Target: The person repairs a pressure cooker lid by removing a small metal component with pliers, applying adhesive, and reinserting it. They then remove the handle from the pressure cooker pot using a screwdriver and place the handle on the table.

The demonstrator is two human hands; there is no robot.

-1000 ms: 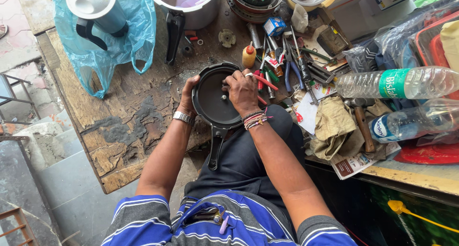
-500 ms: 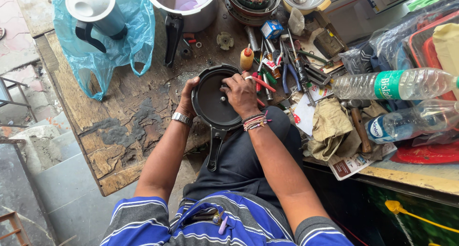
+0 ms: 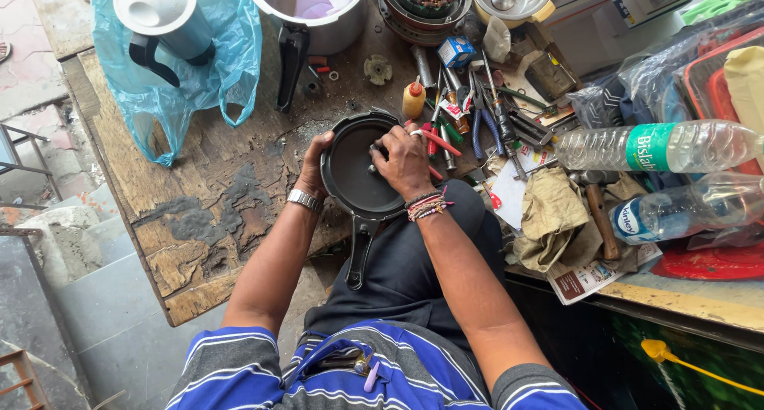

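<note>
left hand grips black pan rim; right hand presses inside it

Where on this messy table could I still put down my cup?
Bare worn wood lies left of the black pan, below the blue plastic bag, reaching the table's near edge. Right of the pan it is crowded: hand tools, a crumpled cloth, two plastic bottles.

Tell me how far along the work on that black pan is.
Done: the black pan is on the worn workbench, tools laid out beside it. In hand: the left hand steadies its rim while the right hand works at its centre. Left: cannot tell; the fingers hide the fitting.
</note>
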